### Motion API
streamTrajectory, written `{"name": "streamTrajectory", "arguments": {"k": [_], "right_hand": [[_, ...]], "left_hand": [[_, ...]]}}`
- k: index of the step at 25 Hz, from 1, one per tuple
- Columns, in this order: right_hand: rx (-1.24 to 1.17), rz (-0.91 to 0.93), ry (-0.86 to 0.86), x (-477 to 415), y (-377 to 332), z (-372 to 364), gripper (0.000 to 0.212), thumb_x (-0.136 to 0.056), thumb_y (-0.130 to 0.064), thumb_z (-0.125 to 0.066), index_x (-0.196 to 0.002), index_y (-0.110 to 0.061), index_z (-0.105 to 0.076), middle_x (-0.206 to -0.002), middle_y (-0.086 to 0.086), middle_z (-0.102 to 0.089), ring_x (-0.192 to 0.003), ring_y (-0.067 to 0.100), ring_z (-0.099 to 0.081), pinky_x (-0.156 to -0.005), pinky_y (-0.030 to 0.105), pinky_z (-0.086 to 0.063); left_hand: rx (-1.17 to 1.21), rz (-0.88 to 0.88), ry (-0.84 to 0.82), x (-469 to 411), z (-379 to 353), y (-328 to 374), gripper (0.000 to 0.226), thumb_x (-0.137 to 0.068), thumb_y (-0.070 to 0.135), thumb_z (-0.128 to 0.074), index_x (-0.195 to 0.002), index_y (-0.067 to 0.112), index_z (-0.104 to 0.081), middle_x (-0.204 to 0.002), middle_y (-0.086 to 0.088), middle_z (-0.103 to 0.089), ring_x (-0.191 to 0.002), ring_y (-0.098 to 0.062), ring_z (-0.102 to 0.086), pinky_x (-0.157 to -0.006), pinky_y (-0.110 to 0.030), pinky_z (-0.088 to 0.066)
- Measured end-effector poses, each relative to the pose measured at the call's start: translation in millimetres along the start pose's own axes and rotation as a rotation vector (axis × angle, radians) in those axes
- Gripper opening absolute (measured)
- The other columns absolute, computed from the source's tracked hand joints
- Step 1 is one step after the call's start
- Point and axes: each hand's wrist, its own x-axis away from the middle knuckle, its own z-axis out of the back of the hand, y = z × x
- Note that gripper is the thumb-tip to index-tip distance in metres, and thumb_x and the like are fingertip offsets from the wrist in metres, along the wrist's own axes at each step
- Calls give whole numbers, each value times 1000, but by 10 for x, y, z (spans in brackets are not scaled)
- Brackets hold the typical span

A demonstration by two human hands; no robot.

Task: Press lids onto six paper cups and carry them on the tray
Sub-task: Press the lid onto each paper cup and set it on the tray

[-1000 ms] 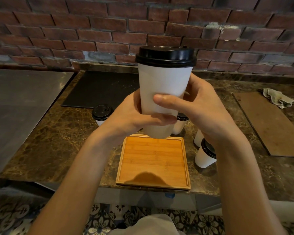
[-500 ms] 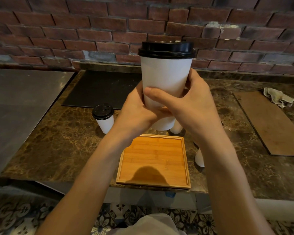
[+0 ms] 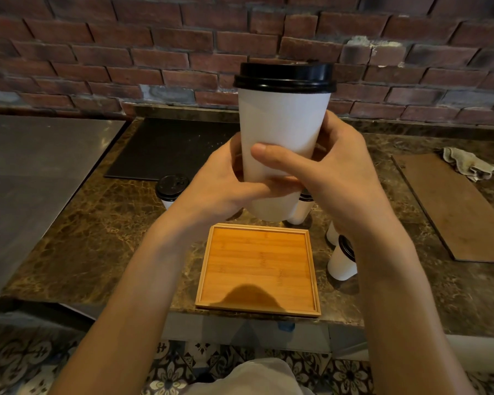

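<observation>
- Two hands grip one tall white paper cup in the head view, raised above the counter; its black lid looks seated all round.
- Left hand is curled round the cup's lower wall, and right hand is wrapped round the other side, thumb across the front.
- Bamboo tray lies bare at the counter's front edge, directly under the cup.
- Lidded cups stand behind and right of the tray; one lidded cup stands to its back left.
- Risk, as I judge it: squeezing the thin wall could pop the lid, and the forearms, lowering, could knock the cup by the tray's right side.
</observation>
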Motion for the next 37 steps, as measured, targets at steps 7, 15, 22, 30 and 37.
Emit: {"name": "streamTrajectory", "arguments": {"k": [7, 15, 22, 30, 37], "right_hand": [[-149, 53, -143, -2, 53, 92, 60, -67, -34, -82, -120, -22, -57, -111, -6, -68, -105, 11, -66, -80, 26, -57], [-181, 26, -177, 23, 82, 91, 56, -69, -30, -77, -122, -24, -56, -107, -11, -68, -103, 6, -66, -76, 19, -55], [-49, 22, -77, 33, 20, 66, 70, -62, -48, -78, -124, -27, -54, -109, -16, -63, -102, 1, -63, -79, 25, -58], [97, -8, 59, 26, 36, -23, 71, -70, -48, -79, -130, -24, -49, -114, -13, -58, -101, 2, -58, -74, 18, -54], [66, 11, 86, 36, 55, -40, 64, -72, -47, -79, -125, -27, -48, -113, -13, -58, -102, 4, -59, -78, 23, -57]], "left_hand": [[110, 37, -204, 30, 97, 42, 63, -60, 29, -77, -118, 30, -52, -104, 18, -66, -104, -5, -62, -77, -16, -51], [137, 29, -201, 47, 74, -8, 66, -63, 24, -78, -123, 22, -52, -111, 9, -66, -109, -13, -62, -81, -21, -52], [10, 5, -39, 26, 11, 5, 74, -60, 29, -82, -125, 25, -48, -113, 9, -61, -107, -10, -61, -79, -23, -54], [-69, -12, 87, -17, -96, -60, 63, -71, 13, -78, -119, 34, -43, -108, 18, -57, -98, 10, -58, -70, -6, -49], [-84, -4, 75, 1, -82, -11, 59, -70, 24, -80, -112, 43, -43, -106, 20, -58, -96, 8, -59, -67, -7, -51]]}}
